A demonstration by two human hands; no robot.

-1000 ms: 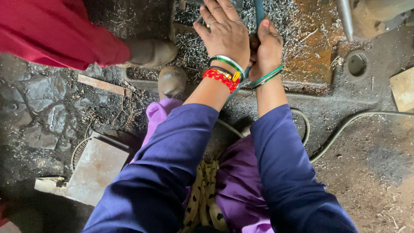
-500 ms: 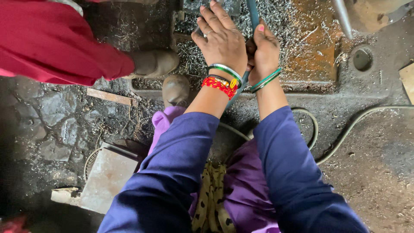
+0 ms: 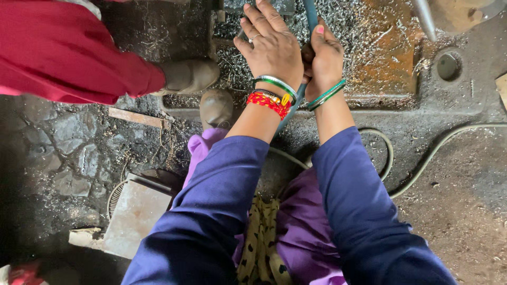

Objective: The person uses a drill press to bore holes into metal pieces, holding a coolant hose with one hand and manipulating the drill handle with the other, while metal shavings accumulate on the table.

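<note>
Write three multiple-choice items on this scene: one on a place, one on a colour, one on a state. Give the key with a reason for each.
1. Where does the pale flat slab lie?
A. lower left on the floor
B. upper right
C. on the lap

2. What colour is the thick bangle on the left hand's wrist?
A. blue
B. red
C. white

3. How is the right hand placed?
A. flat and open on the floor
B. closed around the blue-grey bar
C. hanging free

Key: 1 A, the slab sits by the left sleeve's lower edge. 2 B, a red band lies below the green one. 3 B, the fingers wrap the bar while the left hand lies spread on the metal shavings.
</note>
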